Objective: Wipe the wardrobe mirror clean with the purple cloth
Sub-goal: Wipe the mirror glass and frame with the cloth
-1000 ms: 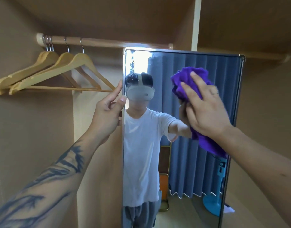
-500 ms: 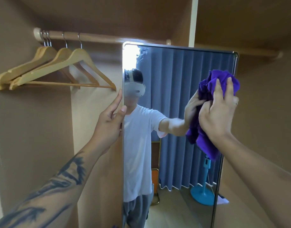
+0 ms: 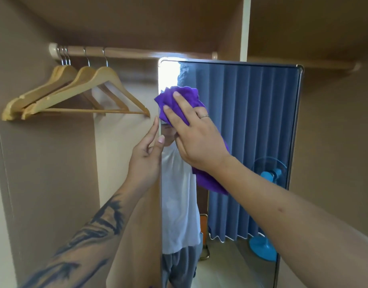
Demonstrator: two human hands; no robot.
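Purple cloth [image 3: 184, 96] lay pressed flat against the mirror [image 3: 251, 125] near its upper left under the right hand's [image 3: 196, 140] straight fingers, left hand [image 3: 146, 156] pinched the mirror's left edge, wooden hangers [image 3: 79, 92] hung alongside.

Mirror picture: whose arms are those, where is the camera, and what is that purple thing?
The arms belong to one person, and there is no machine here. The camera sits on the person's head and looks forward and down, so you see the arms reaching out from below, just as your own arms look to you.

The tall mirror stands inside a wardrobe. The right hand presses a purple cloth flat against the glass near its upper left corner, to wipe it. The left hand holds the mirror's left edge between thumb and fingers, probably to keep it steady.

In the glass you see the same person reflected, with a blue curtain and a blue fan from the room behind them. To the left, wooden hangers hang on a rail.
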